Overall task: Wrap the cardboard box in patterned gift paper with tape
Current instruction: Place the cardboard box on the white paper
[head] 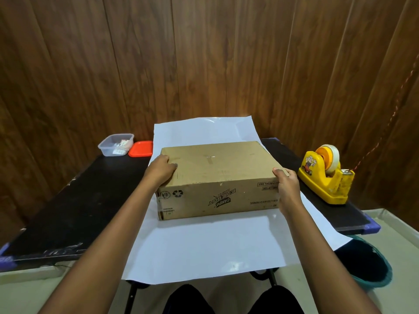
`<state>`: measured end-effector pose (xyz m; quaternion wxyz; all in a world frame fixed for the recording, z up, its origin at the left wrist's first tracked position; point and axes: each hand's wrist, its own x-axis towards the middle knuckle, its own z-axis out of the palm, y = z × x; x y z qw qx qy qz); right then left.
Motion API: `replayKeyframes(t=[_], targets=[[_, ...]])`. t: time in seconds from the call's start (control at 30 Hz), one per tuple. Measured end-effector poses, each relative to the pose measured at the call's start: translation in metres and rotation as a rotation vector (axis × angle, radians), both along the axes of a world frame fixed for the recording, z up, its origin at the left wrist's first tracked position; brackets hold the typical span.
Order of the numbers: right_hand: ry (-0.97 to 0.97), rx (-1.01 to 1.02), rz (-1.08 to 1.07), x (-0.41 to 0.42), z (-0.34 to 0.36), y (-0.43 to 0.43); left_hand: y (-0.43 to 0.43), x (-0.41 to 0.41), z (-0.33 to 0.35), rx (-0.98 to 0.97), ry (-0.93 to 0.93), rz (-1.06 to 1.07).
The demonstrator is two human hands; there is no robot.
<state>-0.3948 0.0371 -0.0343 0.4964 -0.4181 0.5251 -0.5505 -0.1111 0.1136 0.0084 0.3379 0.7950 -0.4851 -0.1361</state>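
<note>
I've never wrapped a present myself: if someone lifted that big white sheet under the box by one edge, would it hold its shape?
Probably not. The paper sheet already droops over the table's near edge and curls up at the back, so it looks thin and floppy. Its glossy surface suggests it would slide easily. The cardboard box pins it for now.

A flat brown cardboard box (217, 177), print upside down, lies on the white-side-up paper sheet (204, 248).

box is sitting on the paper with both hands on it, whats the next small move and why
Probably let go of the box and lift the near edge of the paper up over it. The box already rests on the white sheet, left hand and right hand only grip its sides, and no fold or tape is on yet.
</note>
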Motion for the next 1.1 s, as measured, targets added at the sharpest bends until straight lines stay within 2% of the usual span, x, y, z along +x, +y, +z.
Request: replayKeyframes(t=[0.17,0.43,0.93,1.0,1.1], targets=[[0.032,0.005,-0.003,0.000,0.001,-0.001,-0.003,0.004,-0.004,0.001,-0.036,-0.010],[0.296,-0.138,-0.063,0.003,0.000,-0.002,-0.007,0.005,-0.005,0.024,-0.269,-0.020],[0.322,-0.122,-0.048,0.004,0.001,-0.002,-0.008,0.005,-0.007,0.020,-0.318,-0.042],[0.485,-0.212,-0.099,0.005,0.003,0.000,-0.009,0.005,-0.005,0.041,-0.342,-0.045],[0.870,-0.448,-0.185,0.010,0.011,0.006,-0.010,-0.001,0.004,-0.041,-0.370,-0.038]])
